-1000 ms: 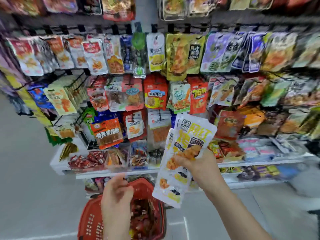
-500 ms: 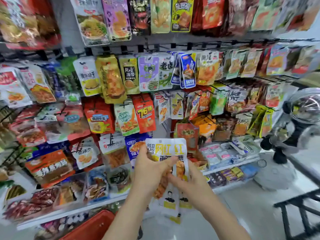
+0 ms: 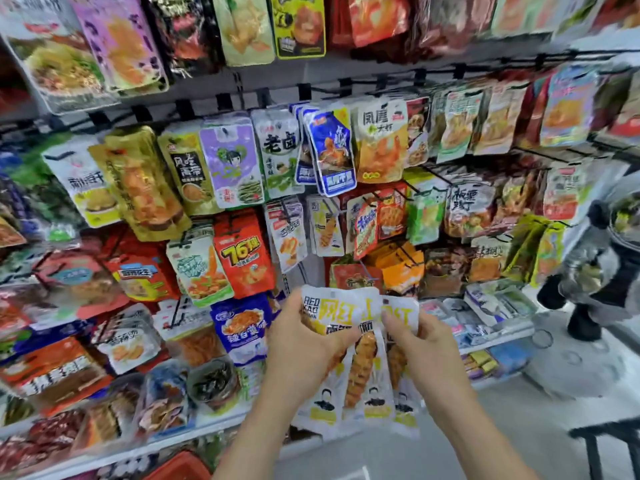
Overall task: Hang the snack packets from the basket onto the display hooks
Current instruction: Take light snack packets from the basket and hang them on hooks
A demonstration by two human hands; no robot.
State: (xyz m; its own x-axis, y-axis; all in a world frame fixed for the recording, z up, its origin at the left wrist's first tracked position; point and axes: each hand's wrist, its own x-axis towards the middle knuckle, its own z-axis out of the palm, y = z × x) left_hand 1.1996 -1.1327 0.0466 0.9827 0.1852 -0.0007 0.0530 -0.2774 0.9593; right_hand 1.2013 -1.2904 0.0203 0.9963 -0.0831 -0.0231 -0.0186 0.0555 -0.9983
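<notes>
Snack packets pinched at top by left hand and right hand.

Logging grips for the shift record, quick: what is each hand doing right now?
Left hand: grips the white plastic snack packets with yellow lettering.
Right hand: pinches the rightmost of those packets near its top.

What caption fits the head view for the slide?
Left hand and right hand hold white-and-yellow snack packets before packed display hooks, red basket below.
</notes>
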